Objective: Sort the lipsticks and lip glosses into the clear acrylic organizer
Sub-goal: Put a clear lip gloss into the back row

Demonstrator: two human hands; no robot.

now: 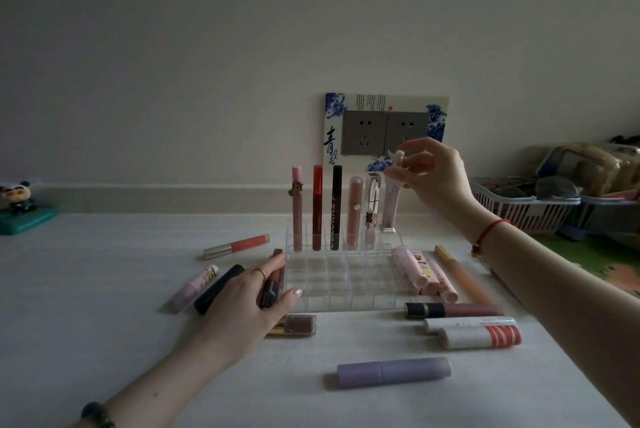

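Observation:
The clear acrylic organizer (343,275) sits mid-table with several lip glosses upright in its back row. My right hand (433,174) pinches the white ornate cap of a pale pink lip gloss (390,200) standing at the back row's right end. My left hand (249,303) grips a dark brown lipstick (273,280) against the organizer's left side. Loose tubes lie around: a coral gloss (237,246), a black tube (218,289), pink tubes (424,273), a lilac lipstick (394,371), a red-striped white tube (481,337).
A wall socket with a blue-and-white decorated frame (386,129) is behind the organizer. A white basket (519,209) and storage bags stand at the right. A small figurine (19,200) sits at the far left by the wall.

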